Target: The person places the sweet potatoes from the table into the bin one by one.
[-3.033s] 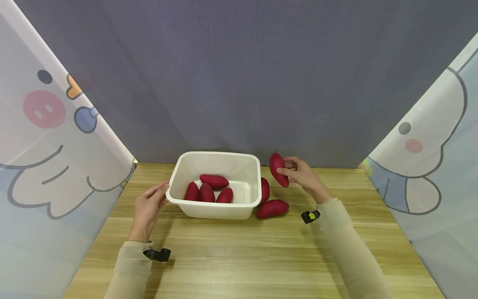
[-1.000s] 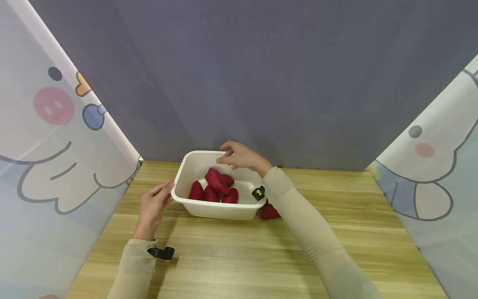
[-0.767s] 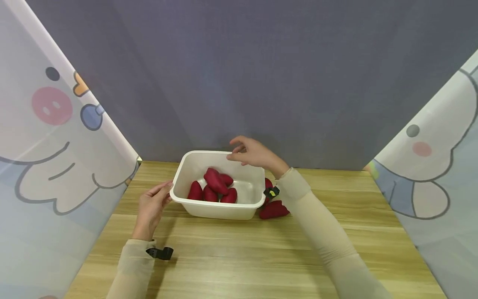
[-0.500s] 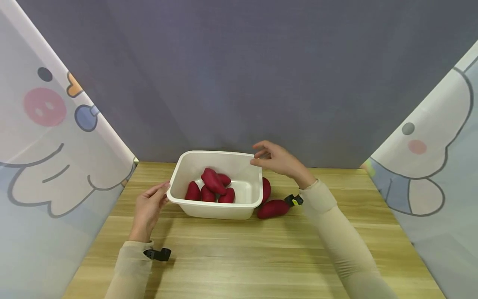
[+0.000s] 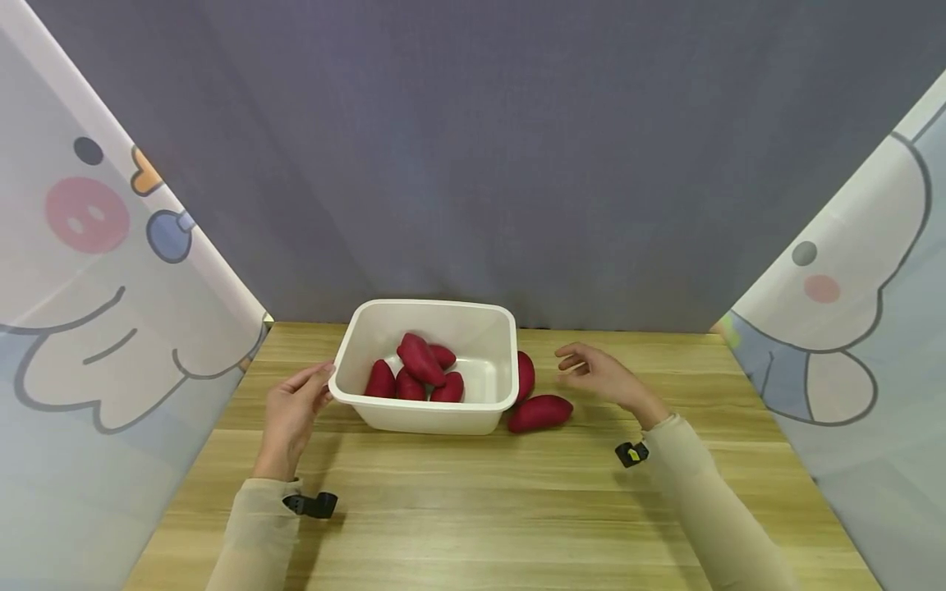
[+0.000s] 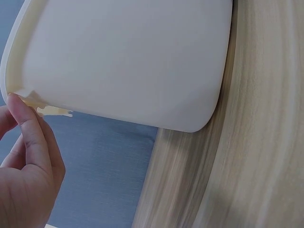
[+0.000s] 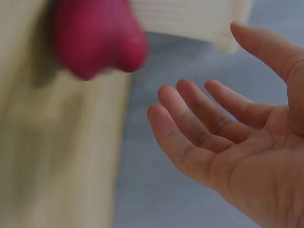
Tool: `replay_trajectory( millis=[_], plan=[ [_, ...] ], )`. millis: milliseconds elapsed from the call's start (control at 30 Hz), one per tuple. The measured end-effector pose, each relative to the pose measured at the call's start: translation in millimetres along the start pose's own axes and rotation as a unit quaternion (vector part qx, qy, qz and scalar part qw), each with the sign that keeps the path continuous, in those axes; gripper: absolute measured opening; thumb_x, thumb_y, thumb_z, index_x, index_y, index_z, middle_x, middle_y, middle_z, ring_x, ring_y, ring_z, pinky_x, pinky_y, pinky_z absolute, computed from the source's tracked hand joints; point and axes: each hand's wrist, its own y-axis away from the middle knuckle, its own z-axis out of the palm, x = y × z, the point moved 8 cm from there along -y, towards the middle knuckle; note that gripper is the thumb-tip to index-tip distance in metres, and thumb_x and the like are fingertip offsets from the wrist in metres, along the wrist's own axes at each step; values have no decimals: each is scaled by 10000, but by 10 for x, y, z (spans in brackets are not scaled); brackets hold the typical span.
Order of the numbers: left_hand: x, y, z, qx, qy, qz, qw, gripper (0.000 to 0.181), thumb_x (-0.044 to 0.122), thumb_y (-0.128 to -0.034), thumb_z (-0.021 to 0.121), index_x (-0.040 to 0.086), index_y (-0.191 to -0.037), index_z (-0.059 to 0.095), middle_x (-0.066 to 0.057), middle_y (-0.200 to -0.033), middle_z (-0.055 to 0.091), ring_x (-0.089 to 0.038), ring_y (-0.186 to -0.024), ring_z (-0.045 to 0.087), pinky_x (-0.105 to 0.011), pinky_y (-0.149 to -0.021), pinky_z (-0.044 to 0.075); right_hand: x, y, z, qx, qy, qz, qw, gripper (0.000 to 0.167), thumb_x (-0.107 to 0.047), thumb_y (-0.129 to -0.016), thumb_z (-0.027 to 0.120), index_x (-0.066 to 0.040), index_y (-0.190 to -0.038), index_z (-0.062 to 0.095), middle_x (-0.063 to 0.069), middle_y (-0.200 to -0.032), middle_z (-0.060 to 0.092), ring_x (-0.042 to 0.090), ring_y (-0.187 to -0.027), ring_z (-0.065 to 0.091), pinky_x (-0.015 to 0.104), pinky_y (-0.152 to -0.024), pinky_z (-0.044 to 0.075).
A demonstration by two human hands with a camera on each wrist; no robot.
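A white plastic bin (image 5: 432, 419) stands on the table, with several dark red sweet potatoes inside; one sweet potato (image 5: 420, 359) lies across the others. My left hand (image 5: 291, 417) pinches the bin's left rim; in the left wrist view the thumb and fingers (image 6: 33, 137) meet at the rim's corner. To the right of the bin lie two more, a sweet potato (image 5: 541, 413) in front and a partly hidden sweet potato (image 5: 525, 376) against the bin wall. My right hand (image 5: 604, 379) hovers right of these, fingers spread and loosely bent, holding nothing. The right wrist view is blurred around the sweet potatoes (image 7: 95, 33).
The wooden table (image 5: 458, 509) reaches back to a grey cloth backdrop (image 5: 473, 164). Printed cartoon panels flank it, a left panel (image 5: 89, 345) and a right panel (image 5: 865, 320). Each wrist carries a small black camera (image 5: 310, 505).
My right hand carried a sweet potato leftward and let it go onto the pile in the bin, then moved back out to the right. My left hand keeps its grip on the rim.
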Motion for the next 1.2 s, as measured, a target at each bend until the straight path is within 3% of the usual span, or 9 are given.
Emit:
replay_trajectory(
  millis=[200, 367, 700, 900, 1200],
  plan=[
    [2, 14, 11, -68, -67, 0, 10000, 74, 99, -919, 752, 79, -970, 802, 9, -957, 750, -104, -760, 669, -175, -665, 571, 446, 70, 184, -129, -603, 354, 9975, 526, -144, -947, 700, 76, -1373, 485, 331, -1288, 534, 344, -1076, 610, 470, -869, 550],
    [0, 11, 9, -108, -104, 48, 9999, 72, 97, -926, 744, 82, -970, 799, 8, -961, 745, -104, -765, 668, -174, -666, 570, 612, 89, 339, -301, -1155, 501, 9916, 603, -138, -930, 721, 145, -1378, 433, 348, -1299, 526, 307, -1043, 621, 465, -823, 585],
    [0, -1, 0, -102, -165, 105, 9998, 83, 104, -932, 739, 82, -986, 797, 8, -969, 740, -101, -776, 667, -177, -686, 572, 799, 123, 437, -391, -1806, 901, 9786, 651, -149, -936, 721, 173, -1400, 396, 316, -1289, 551, 286, -976, 643, 466, -804, 592],
    [-2, 3, -1, -45, -164, 119, 9998, 91, 98, -934, 734, 63, -995, 791, 5, -970, 742, -106, -784, 668, -174, -688, 571, 896, 153, 452, -246, -2086, 1200, 9703, 629, -149, -936, 729, 147, -1397, 420, 260, -1257, 565, 247, -966, 638, 437, -820, 595],
    [-5, -3, -1, 6, -45, 81, 10000, 95, 98, -913, 758, 51, -988, 792, -3, -957, 740, -103, -755, 653, -174, -665, 566, 896, 192, 427, -282, -2317, 1044, 9668, 626, -132, -970, 684, 165, -1419, 365, 283, -1268, 549, 290, -1005, 635, 471, -856, 582]
  ],
)
